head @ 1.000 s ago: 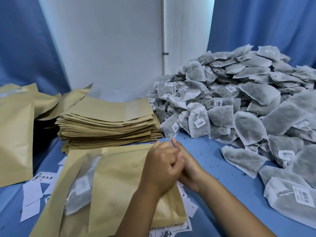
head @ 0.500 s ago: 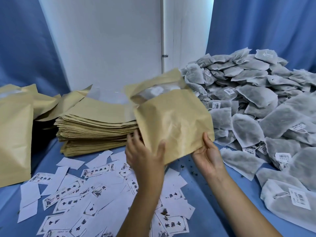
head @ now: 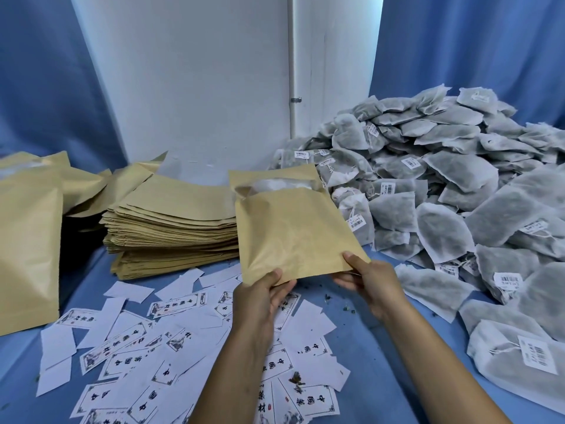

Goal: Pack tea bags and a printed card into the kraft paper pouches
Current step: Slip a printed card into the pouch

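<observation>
Kraft pouch (head: 290, 228) pinched at lower corners by left hand (head: 260, 296) and right hand (head: 371, 283); white contents at mouth indistinct.

Head view. Both hands hold a tan kraft paper pouch (head: 290, 228) upright above the blue table surface (head: 382, 347): the left hand (head: 260, 296) grips its lower left corner, the right hand (head: 368, 278) pinches its lower right corner. White material shows in the pouch's open mouth. Behind it lies a flat stack of empty kraft pouches (head: 171, 228). White printed cards with black characters (head: 146, 347) are scattered below. A heap of grey mesh tea bags with barcode tags (head: 452, 191) fills the right side.
</observation>
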A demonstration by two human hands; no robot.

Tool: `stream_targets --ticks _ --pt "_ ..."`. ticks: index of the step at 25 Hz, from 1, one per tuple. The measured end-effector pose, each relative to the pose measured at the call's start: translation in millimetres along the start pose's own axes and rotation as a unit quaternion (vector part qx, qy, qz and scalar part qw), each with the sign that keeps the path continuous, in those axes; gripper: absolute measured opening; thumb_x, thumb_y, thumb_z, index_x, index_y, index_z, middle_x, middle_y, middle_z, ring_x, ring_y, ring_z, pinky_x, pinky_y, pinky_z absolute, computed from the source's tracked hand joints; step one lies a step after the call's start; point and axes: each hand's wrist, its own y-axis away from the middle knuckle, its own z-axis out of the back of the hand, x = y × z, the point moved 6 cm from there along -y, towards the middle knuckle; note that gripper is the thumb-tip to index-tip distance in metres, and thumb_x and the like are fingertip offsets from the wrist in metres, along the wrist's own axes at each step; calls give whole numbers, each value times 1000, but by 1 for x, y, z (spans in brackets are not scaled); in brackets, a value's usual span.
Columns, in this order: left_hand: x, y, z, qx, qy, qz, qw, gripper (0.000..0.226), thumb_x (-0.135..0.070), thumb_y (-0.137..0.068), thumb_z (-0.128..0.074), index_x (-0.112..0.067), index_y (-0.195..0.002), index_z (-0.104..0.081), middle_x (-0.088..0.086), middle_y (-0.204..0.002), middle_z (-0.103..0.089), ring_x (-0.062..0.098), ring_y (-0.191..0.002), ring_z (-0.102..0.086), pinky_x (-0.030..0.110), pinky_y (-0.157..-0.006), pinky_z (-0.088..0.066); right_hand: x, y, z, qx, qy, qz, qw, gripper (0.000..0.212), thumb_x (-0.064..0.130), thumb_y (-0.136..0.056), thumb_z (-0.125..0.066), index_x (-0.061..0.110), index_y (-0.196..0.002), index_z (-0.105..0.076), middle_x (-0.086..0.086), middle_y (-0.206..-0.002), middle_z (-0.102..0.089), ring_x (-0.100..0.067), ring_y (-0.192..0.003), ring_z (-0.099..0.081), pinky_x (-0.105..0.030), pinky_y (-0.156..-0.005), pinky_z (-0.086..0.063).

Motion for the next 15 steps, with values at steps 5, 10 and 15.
stream_targets --ticks 5,10,15 --pt "4 0 2 -9 -6 25 1000 17 12 -81 -64 10 -97 -58 24 -97 -67 27 -66 -72 32 -61 -60 6 -1 8 -40 23 19 999 9 10 -89 -64 1 -89 -61 -3 -65 -68 -10 -47 -63 -18 -45 -51" --pt "4 -1 2 -14 -1 17 1000 15 13 -81 -63 9 -94 -58 22 -94 -68 27 -67 -72 32 -61 -60 -6 3 -3 5 -13 -12 1000 11 14 -85 -68 8 -91 -62 -1 -64 -69 -13 -52 -65 -26 -51 -53" --pt "12 0 -1 -6 14 40 999 16 15 -80 -62 8 -94 -57 20 -91 -68 26 -66 -71 29 -53 -58 -10 3 -1 -42 23 9 999 14 10 -77 -75 6 -78 -61 -3 -63 -63 -11 -47 -55 -18 -44 -46"
